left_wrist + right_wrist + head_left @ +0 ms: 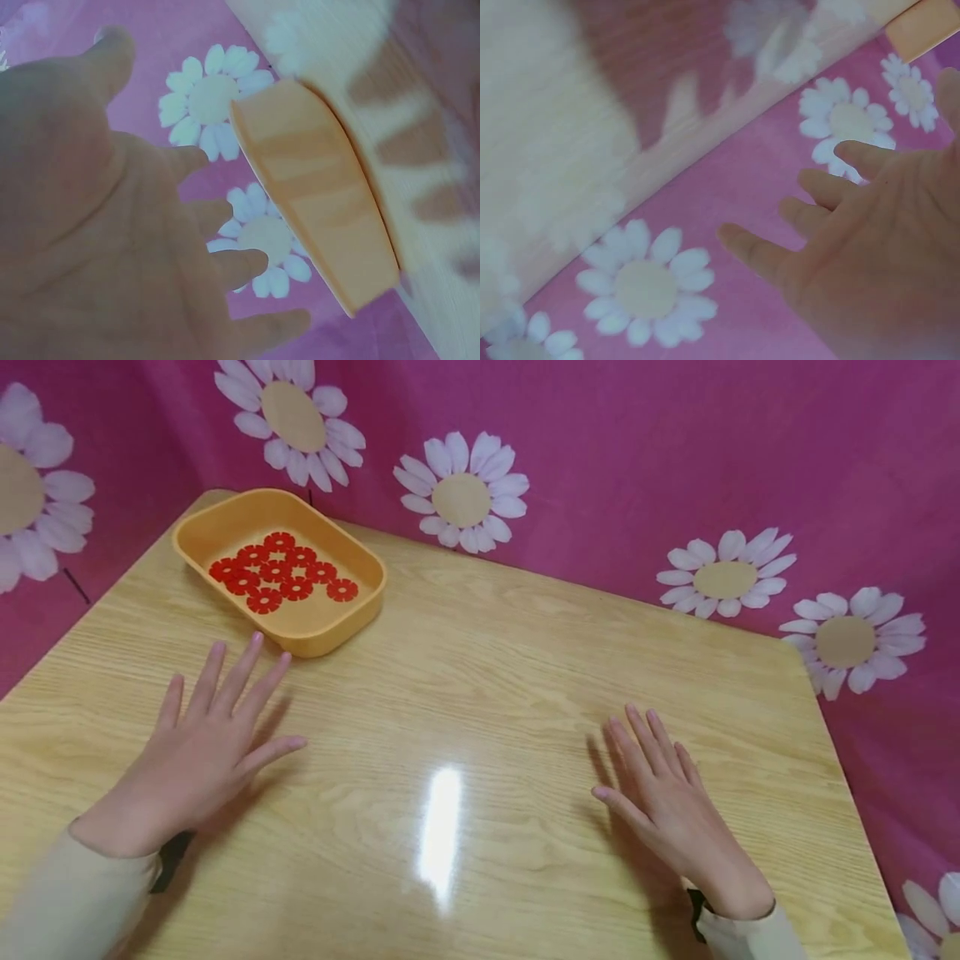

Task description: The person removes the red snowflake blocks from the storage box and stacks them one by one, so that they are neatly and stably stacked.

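Note:
In the head view my left hand [198, 756] is held over the table with its fingers spread, just in front of a yellow-orange plastic basin [356, 610]. Several red notched discs [275, 571], like flower-shaped linking pieces, lie flat on the basin's floor. My right hand [671, 806] hovers above the table's right part, fingers extended, holding nothing. The left wrist view shows the bare left palm [112, 240] with the basin's side [315, 187] beyond the fingers. In the right wrist view the right palm [877, 240] is bare too, and a corner of the basin [924, 28] shows at the top right.
A glossy wood-grain table [517, 693] spreads under both hands, with a bright light reflection near its middle. Behind and beside it hangs a magenta cloth [600, 460] printed with large white flowers. The basin stands near the table's back left corner.

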`<state>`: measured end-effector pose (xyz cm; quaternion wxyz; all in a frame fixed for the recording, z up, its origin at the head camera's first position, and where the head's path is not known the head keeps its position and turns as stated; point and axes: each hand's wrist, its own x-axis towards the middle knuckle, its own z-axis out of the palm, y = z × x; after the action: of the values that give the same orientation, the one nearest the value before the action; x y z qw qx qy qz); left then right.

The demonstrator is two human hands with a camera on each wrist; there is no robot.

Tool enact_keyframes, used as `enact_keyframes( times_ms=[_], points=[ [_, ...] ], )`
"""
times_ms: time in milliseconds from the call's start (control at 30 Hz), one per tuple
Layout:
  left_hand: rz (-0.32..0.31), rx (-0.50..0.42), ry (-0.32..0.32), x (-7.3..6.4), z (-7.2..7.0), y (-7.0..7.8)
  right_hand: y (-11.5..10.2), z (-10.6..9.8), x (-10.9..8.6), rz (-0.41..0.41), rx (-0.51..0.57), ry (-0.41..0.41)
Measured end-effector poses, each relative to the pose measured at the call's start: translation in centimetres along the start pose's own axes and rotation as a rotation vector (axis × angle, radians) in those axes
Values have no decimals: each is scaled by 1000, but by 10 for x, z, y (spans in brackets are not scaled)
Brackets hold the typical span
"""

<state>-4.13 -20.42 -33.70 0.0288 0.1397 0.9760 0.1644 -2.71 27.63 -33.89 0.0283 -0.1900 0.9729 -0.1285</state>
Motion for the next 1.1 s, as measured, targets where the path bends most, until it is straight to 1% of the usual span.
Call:
enact_keyframes(
  times_ms=[100, 200, 367, 467, 500, 567, 733, 867, 933, 1000, 1100],
  points=[
    [-29, -10, -34, 6, -7, -10, -9, 0, 17, -50, -6, -20],
    [-66, -21, -66, 14, -18, -26, -24, 2, 41, -114, 0, -57],
    [-104, -49, -75, 33, -35, -63, -57, 9, 90, -271, -5, -88],
    [-108, -64, -80, 46, -45, -86, -82, 14, 120, -363, -8, -96],
    [-106, -72, -81, 51, -48, -93, -92, 15, 130, -383, -6, -106],
    [-108, -87, -105, 62, -55, -106, -111, 18, 150, -410, 6, -134],
    [-134, -125, -186, 92, -69, -134, -153, 29, 195, -416, 39, -212],
    [-142, -142, -203, 114, -75, -148, -175, 36, 221, -390, 23, -229],
    [-137, -145, -201, 122, -75, -152, -181, 39, 230, -363, 7, -238],
    [-130, -147, -213, 127, -75, -155, -185, 41, 236, -338, -11, -246],
    [-125, -155, -259, 129, -73, -157, -187, 41, 241, -319, -22, -265]
  ],
)
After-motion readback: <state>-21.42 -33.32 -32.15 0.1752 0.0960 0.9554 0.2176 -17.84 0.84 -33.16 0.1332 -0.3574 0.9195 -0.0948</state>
